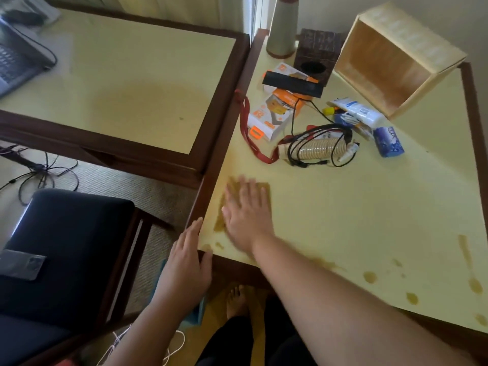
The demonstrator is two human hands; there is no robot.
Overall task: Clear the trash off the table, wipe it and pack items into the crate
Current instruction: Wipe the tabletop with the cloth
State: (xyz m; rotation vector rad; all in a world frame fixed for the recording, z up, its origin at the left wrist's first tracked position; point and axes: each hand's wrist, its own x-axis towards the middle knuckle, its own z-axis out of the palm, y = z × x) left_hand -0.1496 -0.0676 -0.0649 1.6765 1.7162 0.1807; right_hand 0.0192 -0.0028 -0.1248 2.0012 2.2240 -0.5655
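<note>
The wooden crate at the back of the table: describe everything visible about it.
The wooden crate is a light, pale-wood box with thin flat walls and a darker, grainy inner panel. It lies tipped on its side at the far right corner of the table, its open mouth facing toward the camera and left. Nothing can be seen inside it. Its lower edge rests on the yellow tabletop, close to a white and blue tube, though contact cannot be told. No hand touches it.
</note>
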